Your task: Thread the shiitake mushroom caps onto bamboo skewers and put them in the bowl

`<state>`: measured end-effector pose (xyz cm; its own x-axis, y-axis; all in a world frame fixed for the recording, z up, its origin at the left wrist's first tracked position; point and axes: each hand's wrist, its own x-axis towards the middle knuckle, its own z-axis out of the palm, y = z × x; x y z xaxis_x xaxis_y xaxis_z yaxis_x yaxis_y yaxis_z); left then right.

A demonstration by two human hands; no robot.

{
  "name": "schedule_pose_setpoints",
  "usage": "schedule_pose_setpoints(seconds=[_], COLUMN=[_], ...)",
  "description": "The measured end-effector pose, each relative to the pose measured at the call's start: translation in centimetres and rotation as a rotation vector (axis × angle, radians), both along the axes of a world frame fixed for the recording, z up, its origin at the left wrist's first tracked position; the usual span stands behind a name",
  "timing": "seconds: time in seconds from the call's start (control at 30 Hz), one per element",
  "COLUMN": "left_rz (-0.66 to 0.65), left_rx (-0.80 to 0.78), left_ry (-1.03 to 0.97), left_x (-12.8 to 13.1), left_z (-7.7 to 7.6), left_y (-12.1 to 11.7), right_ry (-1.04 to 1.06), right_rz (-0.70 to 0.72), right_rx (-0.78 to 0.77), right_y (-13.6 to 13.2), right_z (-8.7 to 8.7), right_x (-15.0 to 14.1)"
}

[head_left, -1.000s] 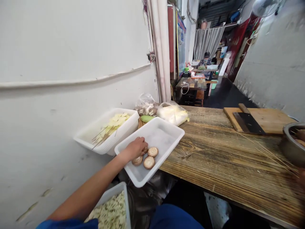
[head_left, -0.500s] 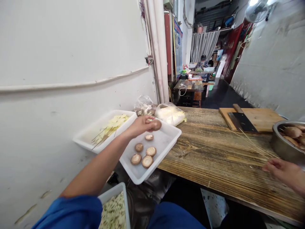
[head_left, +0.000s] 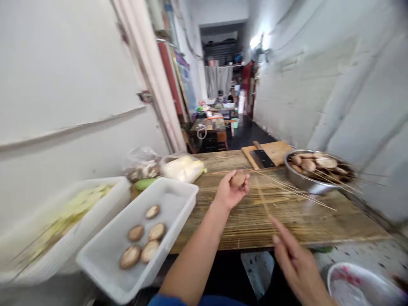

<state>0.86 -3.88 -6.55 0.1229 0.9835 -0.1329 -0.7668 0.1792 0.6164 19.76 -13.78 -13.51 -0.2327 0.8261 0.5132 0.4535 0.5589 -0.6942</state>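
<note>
My left hand (head_left: 230, 192) is over the wooden table (head_left: 293, 216), its fingers closed round a brown mushroom (head_left: 237, 179). My right hand (head_left: 295, 265) hangs near the table's front edge, fingers stretched towards a thin bamboo skewer (head_left: 264, 203) lying on the wood; whether it touches the skewer is unclear. A white tray (head_left: 178, 199) at the left holds several mushroom caps (head_left: 142, 242). A metal bowl (head_left: 299, 178) with more mushrooms and skewers stands at the right.
A second white tray (head_left: 105, 187) with pale slices and sticks sits by the wall. Plastic bags (head_left: 183, 168) lie behind the trays. A cutting board with a cleaver (head_left: 264, 158) is at the back. A white bowl (head_left: 360, 284) is low at the right.
My left hand has lifted a mushroom out of the white tray and carried it right, over the table. My right hand has come in towards the skewers. The view has swung right.
</note>
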Motion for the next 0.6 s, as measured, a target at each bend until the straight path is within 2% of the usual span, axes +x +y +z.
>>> schedule_pose_setpoints(seconds=[0.1,0.2,0.4,0.6], left_rz=[-0.086,-0.089,0.036,0.119], left_rx=[-0.179,-0.290,-0.270,-0.329], left_ry=[-0.106,-0.213,-0.134,-0.139], left_x=[1.6,2.1,1.3,0.4], left_z=[-4.5,-6.3,-5.8,-5.0], left_y=[-1.2,-1.9,-2.6,-2.8], right_ry=[-0.058,-0.061,-0.174,-0.235], right_rz=[0.003,-0.046,-0.003,0.039], right_rx=[0.026,0.034,-0.090,-0.086], right_y=[-2.3,-3.6,-4.8,-4.9], right_z=[-1.2,-1.9,-1.4,-1.1], right_x=[0.1,0.3,0.2,-0.2])
